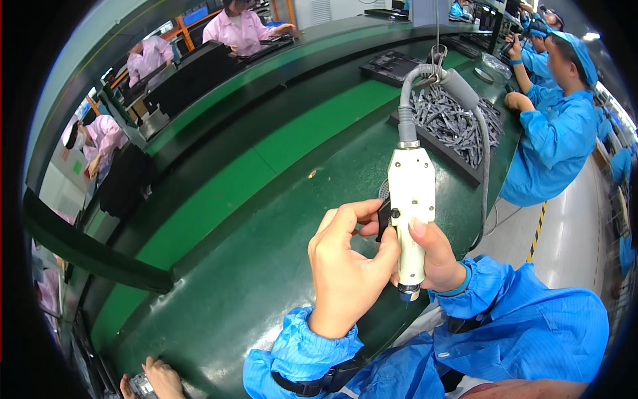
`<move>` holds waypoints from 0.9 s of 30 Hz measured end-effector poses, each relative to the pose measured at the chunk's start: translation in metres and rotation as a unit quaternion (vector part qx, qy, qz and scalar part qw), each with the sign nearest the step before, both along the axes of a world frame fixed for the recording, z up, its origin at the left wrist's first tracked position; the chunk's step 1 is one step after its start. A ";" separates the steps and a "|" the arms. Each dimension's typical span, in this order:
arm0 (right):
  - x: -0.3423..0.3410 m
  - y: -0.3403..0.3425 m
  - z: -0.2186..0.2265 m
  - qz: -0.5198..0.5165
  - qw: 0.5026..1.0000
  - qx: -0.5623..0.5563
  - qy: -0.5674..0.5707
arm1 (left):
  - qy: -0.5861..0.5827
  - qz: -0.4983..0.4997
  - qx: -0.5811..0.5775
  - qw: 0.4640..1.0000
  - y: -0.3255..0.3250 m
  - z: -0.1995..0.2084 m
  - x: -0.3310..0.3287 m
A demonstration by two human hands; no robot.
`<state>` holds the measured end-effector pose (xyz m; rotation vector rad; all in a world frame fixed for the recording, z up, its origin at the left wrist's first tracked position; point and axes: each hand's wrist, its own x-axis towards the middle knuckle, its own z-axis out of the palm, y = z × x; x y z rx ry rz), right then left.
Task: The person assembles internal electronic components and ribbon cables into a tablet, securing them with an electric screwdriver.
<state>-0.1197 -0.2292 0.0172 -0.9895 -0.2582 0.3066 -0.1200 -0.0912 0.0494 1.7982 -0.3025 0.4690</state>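
Note:
My right hand is closed around a white electric screwdriver, its thumb lying on the casing. The tool's dark tip points toward me, and its grey cable leaves the far end. Beside the casing, my left hand pinches a small black piece between thumb and fingers. That piece is largely covered, so I cannot tell its exact kind or whether it touches the screwdriver. Just past it, a round grey perforated part shows partly behind the tool.
A dark tray heaped with black plastic strips stands beyond the screwdriver. The grey cable loops from a hanging hook down the right side. A co-worker in blue sits at right; another person's hand is at lower left.

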 end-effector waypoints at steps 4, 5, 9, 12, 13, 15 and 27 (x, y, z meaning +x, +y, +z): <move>-0.002 -0.001 -0.002 0.007 0.999 0.033 0.011 | 0.011 -0.026 -0.017 0.999 0.001 -0.001 0.000; -0.001 -0.002 -0.003 0.009 0.999 0.030 0.011 | 0.011 -0.029 -0.012 0.999 0.001 -0.001 0.000; -0.001 -0.004 -0.008 0.035 0.999 0.033 -0.019 | -0.027 -0.024 0.005 0.999 0.001 -0.001 -0.002; 0.000 -0.005 -0.014 0.039 0.998 0.037 -0.042 | -0.044 -0.021 0.004 0.999 0.000 0.001 -0.005; 0.000 -0.006 -0.016 0.044 0.996 0.044 -0.056 | -0.050 -0.019 0.016 0.998 0.000 0.003 -0.007; -0.001 -0.007 -0.020 0.049 0.996 0.050 -0.050 | -0.056 -0.017 0.024 0.998 -0.001 0.006 -0.010; -0.003 -0.003 -0.022 0.002 0.995 0.098 -0.030 | -0.116 0.017 0.069 0.991 -0.007 0.009 -0.015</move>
